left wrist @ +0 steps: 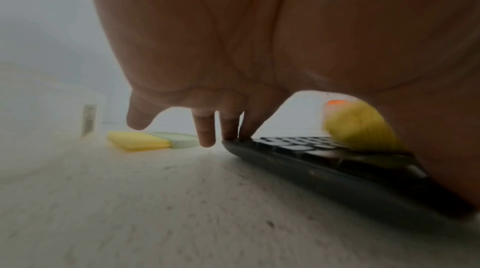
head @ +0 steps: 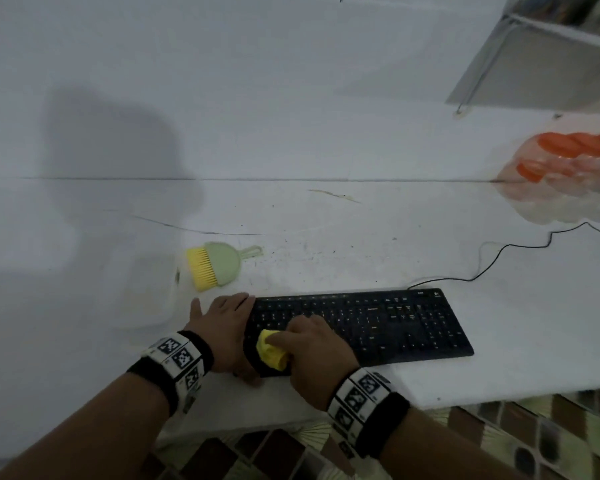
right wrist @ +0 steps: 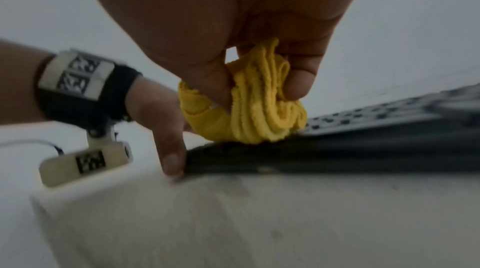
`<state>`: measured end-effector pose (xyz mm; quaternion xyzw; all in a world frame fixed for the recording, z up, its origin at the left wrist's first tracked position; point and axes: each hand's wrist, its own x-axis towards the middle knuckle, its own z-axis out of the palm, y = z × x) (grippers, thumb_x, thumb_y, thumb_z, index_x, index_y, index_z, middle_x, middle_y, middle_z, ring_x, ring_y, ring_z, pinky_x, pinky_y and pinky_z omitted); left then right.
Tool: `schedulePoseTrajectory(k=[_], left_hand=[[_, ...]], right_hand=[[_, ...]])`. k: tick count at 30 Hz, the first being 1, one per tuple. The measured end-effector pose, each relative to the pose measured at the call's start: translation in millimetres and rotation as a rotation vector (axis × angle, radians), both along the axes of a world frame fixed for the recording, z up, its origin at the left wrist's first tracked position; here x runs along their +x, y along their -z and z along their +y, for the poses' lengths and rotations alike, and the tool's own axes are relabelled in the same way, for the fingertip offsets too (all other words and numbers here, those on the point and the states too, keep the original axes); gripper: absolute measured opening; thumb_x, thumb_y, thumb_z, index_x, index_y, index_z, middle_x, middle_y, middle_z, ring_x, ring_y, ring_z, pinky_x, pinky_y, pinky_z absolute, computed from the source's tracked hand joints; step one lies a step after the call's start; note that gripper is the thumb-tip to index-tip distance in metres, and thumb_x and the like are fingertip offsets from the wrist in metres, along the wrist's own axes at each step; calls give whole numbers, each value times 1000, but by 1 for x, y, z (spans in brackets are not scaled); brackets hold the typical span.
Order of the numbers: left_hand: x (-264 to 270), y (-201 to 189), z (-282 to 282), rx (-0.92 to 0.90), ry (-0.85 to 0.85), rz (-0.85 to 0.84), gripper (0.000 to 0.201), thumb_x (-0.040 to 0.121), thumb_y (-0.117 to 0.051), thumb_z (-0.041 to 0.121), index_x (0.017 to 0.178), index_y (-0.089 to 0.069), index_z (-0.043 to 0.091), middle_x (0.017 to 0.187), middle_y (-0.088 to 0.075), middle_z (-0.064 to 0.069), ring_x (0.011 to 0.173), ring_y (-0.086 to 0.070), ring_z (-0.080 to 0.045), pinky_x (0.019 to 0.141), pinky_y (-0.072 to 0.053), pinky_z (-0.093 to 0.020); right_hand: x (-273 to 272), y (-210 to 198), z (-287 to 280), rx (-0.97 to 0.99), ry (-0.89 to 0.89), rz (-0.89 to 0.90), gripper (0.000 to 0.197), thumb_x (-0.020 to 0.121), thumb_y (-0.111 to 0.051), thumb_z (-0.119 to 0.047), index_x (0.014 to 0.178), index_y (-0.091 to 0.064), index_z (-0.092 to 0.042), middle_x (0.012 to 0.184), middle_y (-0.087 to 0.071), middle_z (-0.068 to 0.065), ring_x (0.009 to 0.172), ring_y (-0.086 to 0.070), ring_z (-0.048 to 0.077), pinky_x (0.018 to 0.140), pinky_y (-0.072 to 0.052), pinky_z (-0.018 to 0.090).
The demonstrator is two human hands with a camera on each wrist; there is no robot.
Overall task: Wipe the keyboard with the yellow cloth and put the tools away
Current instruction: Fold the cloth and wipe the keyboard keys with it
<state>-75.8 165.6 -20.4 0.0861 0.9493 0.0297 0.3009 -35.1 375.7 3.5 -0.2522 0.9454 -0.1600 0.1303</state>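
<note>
Right hand point(head: 312, 344): clenching the bunched yellow cloth point(head: 272, 349) and pressing it on the keyboard's point(head: 378, 323) near-left corner.
Left hand point(head: 222, 327): fingers lying straight, resting on the keyboard's left end.
Right wrist view: showing 1 left thumb point(right wrist: 170, 157) touching the keyboard's near edge, and the cloth's point(right wrist: 257, 108) folds between thumb and fingers; the head view is hiding this.
Left wrist view: showing fingertips point(left wrist: 230, 129) touching the far-left corner.
Keyboard axis: lying flat on the white counter point(head: 326, 237), long axis running left to right, cable point(head: 499, 252) leaving the far right.
Brush point(head: 212, 261): lying beyond the left hand, yellow bristles pointing near-left.
</note>
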Motion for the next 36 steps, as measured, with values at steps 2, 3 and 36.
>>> schedulePoseTrajectory(k=[2, 3, 36], left_hand=[[0, 5, -3, 35, 4, 15, 160, 47, -73, 92, 163, 12, 23, 172, 4, 4, 158, 0, -24, 124, 3, -67], [0, 7, -4, 54, 2, 22, 159, 46, -74, 91, 162, 11, 23, 171, 3, 4, 158, -1, -24, 125, 3, -65], [6, 12, -38, 161, -44, -1, 157, 47, -78, 87, 162, 12, 30, 171, 3, 12, 157, 1, -18, 126, -1, -62]], right_hand=[[2, 5, 2, 48, 4, -29, 54, 84, -58, -14, 133, -56, -36, 125, -50, 0, 116, -41, 27, 87, -52, 44], [2, 5, 12, 77, 24, -29, 53, 84, -57, -14, 133, -57, -36, 126, -50, -1, 116, -42, 27, 87, -52, 43], [-87, -11, -32, 225, 232, -3, 43, 85, -52, -17, 127, -58, -27, 117, -49, 11, 113, -49, 31, 91, -52, 41]])
